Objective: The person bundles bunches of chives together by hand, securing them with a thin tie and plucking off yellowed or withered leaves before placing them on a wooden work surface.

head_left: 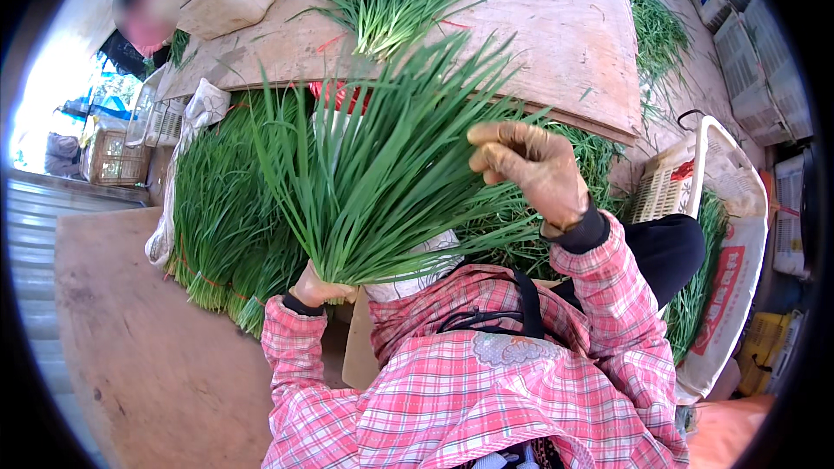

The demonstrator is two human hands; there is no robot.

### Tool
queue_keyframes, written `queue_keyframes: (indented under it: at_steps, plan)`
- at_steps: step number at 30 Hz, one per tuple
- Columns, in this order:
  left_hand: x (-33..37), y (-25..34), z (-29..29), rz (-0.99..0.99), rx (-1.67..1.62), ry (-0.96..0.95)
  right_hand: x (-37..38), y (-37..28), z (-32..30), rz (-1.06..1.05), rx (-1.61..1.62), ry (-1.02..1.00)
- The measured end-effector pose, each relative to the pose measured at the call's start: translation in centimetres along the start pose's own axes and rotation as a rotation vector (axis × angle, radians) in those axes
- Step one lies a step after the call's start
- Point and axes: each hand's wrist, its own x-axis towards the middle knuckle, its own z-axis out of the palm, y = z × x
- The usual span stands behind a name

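Observation:
My left hand (320, 286) is closed round the lower end of a bunch of green chives (382, 182). The long flat leaves fan upward and to the right in front of me, and the stalk ends are hidden in my grip. To the right of the leaf tips, my right hand (530, 165) is raised in a stained glove. Its fingers are curled and pinched together; whether a leaf is between them I cannot make out. Another bunch of chives (395, 0) with pale stalks lies on the board (556, 43) ahead.
Tied chive bundles (221, 200) are stacked at the left on a white sack (165, 226). Loose leaves (499, 230) lie below the board. At the right stands a white basket (756, 208) with greens. Crates (751, 78) line the right wall; another person (143, 22) is far left.

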Motion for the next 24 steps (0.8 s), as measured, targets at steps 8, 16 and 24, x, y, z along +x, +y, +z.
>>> queue_keyframes:
  at_steps: [8, 16, 24]
  plan:
    - [0.3, 0.1, 0.7, 0.096, -0.001, 0.045, 5.7, -0.1, 1.1, -0.18, -0.219, 0.114]
    - [0.9, -0.2, 0.4, 0.249, 0.287, 0.08, 9.1, 1.1, 2.3, -0.566, -0.892, 0.179]
    - [0.4, 0.4, 0.2, 0.07, 0.292, 0.09, 9.4, 2.5, 2.1, -0.555, -0.847, -0.04]
